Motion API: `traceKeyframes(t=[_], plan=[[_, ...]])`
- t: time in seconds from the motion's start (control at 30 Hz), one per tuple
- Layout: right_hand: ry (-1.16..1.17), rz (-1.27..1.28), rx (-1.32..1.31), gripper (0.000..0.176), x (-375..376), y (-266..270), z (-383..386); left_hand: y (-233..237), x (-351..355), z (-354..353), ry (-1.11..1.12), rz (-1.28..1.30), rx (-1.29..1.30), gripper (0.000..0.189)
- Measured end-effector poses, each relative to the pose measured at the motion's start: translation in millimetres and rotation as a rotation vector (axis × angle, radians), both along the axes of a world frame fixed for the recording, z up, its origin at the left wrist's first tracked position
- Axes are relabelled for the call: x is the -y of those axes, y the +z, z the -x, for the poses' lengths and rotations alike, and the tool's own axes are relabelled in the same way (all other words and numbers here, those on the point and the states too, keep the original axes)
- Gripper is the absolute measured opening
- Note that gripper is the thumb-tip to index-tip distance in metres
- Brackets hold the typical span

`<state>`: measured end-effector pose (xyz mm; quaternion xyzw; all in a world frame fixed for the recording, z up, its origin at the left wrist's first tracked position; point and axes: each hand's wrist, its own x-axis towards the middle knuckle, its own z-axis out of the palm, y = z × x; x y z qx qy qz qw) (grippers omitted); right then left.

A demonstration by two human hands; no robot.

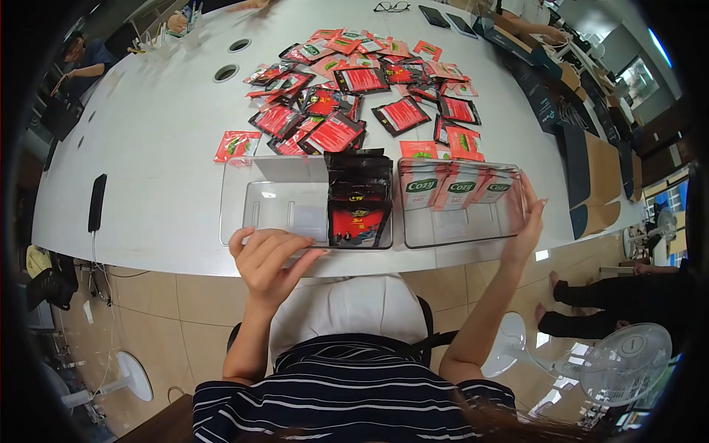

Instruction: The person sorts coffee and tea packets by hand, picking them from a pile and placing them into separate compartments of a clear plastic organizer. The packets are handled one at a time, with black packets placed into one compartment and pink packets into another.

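Note:
Two clear plastic boxes stand side by side near the table's front edge. At the front wall of the left box (269, 199), my left hand (267, 264) has its fingers bent over the rim and its thumb in front. Black-and-red sachets (358, 214) stand in a row in that box's right part. My right hand (526, 225) is closed around the right end of the other box (450, 238). Pink-and-white Cozy sachets (461, 188) stand along its back in several stacks.
Behind the boxes lies a loose heap of red, pink and black sachets (362, 80). Open cardboard boxes (594, 173) line the right edge. Two phones (448, 21) and glasses (391, 7) lie at the back, a black strip-like device (97, 203) at left. Other people sit around the table.

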<state>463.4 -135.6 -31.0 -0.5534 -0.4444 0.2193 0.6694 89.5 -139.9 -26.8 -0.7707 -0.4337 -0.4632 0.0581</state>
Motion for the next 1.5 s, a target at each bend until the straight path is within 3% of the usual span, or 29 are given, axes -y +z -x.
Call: traceKeyframes(t=[0.07, 0.43, 0.7, 0.8, 0.9, 1.0, 1.1, 1.13, 1.23, 1.33, 1.5], plan=[[0.113, -0.118, -0.230, 0.063, -3, -8, 12, -1, 1, -1, 0.008, -0.001, -0.003, 0.020], [0.192, -0.146, -0.017, 0.071, 1, -14, 15, 2, 4, -3, 0.028, -0.012, -0.002, 0.017], [0.114, -0.129, -0.078, 0.075, -4, -12, 19, 19, -22, 43, 0.034, -0.192, 0.261, 0.016], [0.150, -0.120, -0.038, 0.080, -2, -14, 16, 37, -52, 71, 0.123, 0.093, 0.373, 0.010], [0.163, -0.123, -0.024, 0.081, -3, -14, 14, 39, -96, 96, 0.003, 0.514, 0.369, 0.024], [0.155, -0.127, -0.034, 0.081, -3, -14, 14, 36, -119, 96, -0.055, 0.700, -0.108, 0.036], [0.145, -0.130, -0.060, 0.081, -3, -14, 15, 10, -140, 98, -0.063, 0.579, -0.238, 0.051], [0.141, -0.132, -0.072, 0.081, -3, -15, 15, 10, -141, 95, 0.044, 0.639, -0.248, 0.054], [0.143, -0.118, -0.058, 0.081, -4, -16, 13, 7, -148, 94, 0.142, 0.486, -0.579, 0.050], [0.138, -0.118, -0.052, 0.079, -4, -17, 13, 8, -159, 97, 0.192, 0.409, -0.688, 0.044], [0.122, -0.097, -0.054, 0.078, -4, -16, 13, 14, -198, 94, 0.271, -0.025, -0.429, 0.035]])
